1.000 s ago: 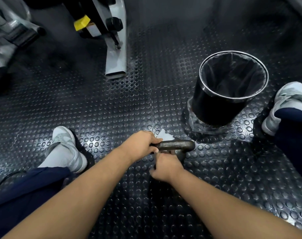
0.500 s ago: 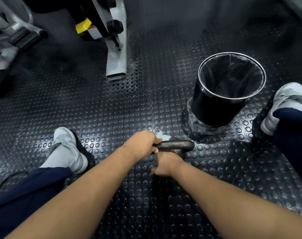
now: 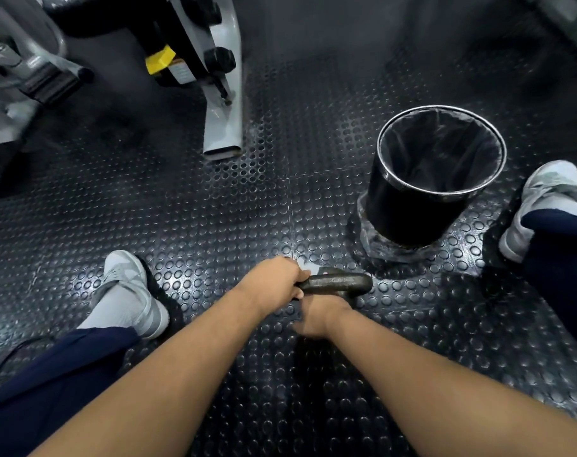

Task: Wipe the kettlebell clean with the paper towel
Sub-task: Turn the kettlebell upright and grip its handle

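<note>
A dark iron kettlebell [image 3: 341, 281] stands on the studded floor between my feet; only its handle shows. My left hand [image 3: 273, 285] is shut around the left end of that handle. My right hand [image 3: 320, 313] sits just below the handle, pressed against the kettlebell's hidden body, with its fingers out of sight. A small white corner of the paper towel [image 3: 308, 267] pokes out on the far side of the handle, next to my left knuckles; the rest of the towel is hidden under my hands.
A black bin [image 3: 422, 196] with a dark liner stands just right of and beyond the kettlebell. Grey gym machine legs [image 3: 222, 103] rise at the top left. My shoes [image 3: 132, 291] [image 3: 541, 199] flank the kettlebell on the black rubber floor.
My right hand has slid a little down the kettlebell toward me. Less of the white towel shows beyond the handle. My left hand keeps its grip.
</note>
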